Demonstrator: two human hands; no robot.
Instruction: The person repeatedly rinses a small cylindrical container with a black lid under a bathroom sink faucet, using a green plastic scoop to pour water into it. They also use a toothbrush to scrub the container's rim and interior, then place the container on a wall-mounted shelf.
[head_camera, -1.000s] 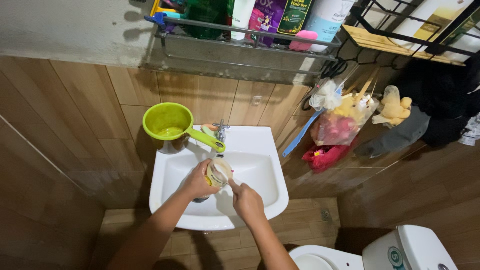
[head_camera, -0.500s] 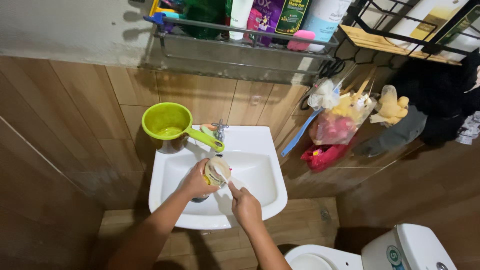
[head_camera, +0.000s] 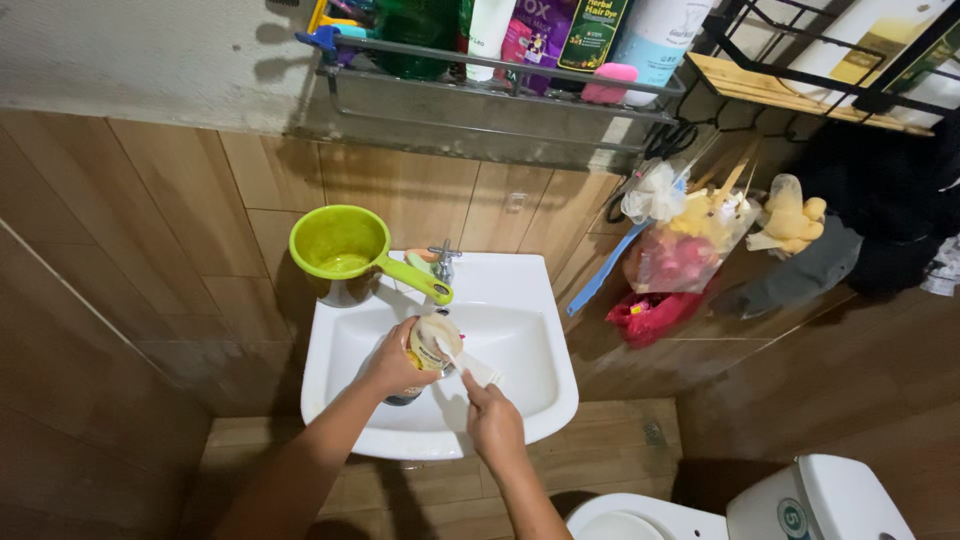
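Two hands over white sink (head_camera: 520, 400): left hand (head_camera: 393, 362) wraps small jar (head_camera: 432, 343), tilted; right hand (head_camera: 492, 420) pinches white brush (head_camera: 470, 365) at its mouth. Green dipper (head_camera: 345, 250) far left. Risk: wet jar slips into basin.

i am standing in a small home bathroom: a white sink (head_camera: 520, 300) with a tap (head_camera: 443, 262) on a wood-look tiled wall (head_camera: 180, 230), a toilet (head_camera: 790, 500) beside it, and a metal shelf (head_camera: 490, 80) of toiletry bottles above.
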